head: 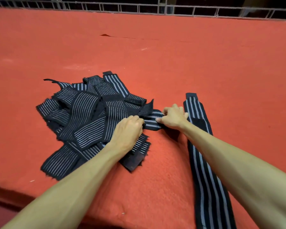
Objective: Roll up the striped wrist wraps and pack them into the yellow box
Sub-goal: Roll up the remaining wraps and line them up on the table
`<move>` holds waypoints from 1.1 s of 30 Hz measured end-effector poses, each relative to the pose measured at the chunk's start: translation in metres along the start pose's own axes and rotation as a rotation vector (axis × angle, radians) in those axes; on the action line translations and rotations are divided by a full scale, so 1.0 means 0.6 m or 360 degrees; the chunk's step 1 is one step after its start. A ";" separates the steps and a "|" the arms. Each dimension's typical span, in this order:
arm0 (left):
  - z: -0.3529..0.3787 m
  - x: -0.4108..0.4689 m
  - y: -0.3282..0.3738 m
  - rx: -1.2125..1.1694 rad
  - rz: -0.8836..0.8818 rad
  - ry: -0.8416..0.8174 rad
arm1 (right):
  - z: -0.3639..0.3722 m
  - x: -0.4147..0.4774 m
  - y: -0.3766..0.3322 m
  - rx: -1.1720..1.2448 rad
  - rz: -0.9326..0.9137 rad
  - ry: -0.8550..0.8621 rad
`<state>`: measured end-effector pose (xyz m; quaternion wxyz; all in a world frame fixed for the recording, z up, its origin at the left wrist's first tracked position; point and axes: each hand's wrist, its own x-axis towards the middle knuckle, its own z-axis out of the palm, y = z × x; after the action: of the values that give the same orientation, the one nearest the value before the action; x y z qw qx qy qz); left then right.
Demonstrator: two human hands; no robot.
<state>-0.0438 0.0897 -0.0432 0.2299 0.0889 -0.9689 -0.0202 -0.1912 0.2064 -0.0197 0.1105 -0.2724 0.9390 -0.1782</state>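
both hands work on one striped wrap [151, 120] at the right edge of the pile of wraps [86, 113], mid red counter [155, 63]. the left hand [128, 128] has curled fingers on the wrap's left part, grasping it; its fingertips are hidden behind the knuckles. the right hand [172, 117] pinches the wrap's right part, thumb on the near edge, fingers [168, 110] bent over the far edge. only a short stretch of this wrap shows between the hands, with its long axis roughly left-right and stripes running the same way. cannot tell where either end goes: the left side goes under the left hand and pile, the right side under the right palm. a dark patch below the right wrist could be wrap or shadow, unclear.

a second long wrap [205, 179] lies flat just right of the right hand. its long axis runs near-far, with the far end pointing away from the person and tilted a bit left. the near end is cut off by the bottom edge, and the right forearm crosses over its middle. there is a black patch on it near the wrist.

the pile is a loose jumble, with strips overlapping in many directions, so single pieces are hard to count. a metal railing [155, 9] runs along the far edge.
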 end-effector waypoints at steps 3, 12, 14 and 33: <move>-0.001 -0.005 -0.004 -0.0001 -0.0001 -0.0001 | -0.012 -0.002 -0.001 -0.0059 -0.0148 -0.0037; -0.016 -0.010 0.000 -0.0038 -0.0165 -0.0038 | -0.036 -0.045 -0.012 0.0438 -0.0463 -0.0088; -0.025 -0.011 0.004 -0.0023 -0.0228 -0.0062 | -0.049 -0.068 -0.014 0.0631 -0.0498 -0.0206; -0.100 0.017 0.193 -0.0675 0.0044 -0.0238 | -0.269 -0.285 0.150 0.2456 -0.0394 -0.0103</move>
<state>-0.0449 0.2016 0.0242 0.1712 0.0236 -0.9585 -0.2268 -0.1414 0.4157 0.1107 0.2752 -0.2264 0.5087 -0.7837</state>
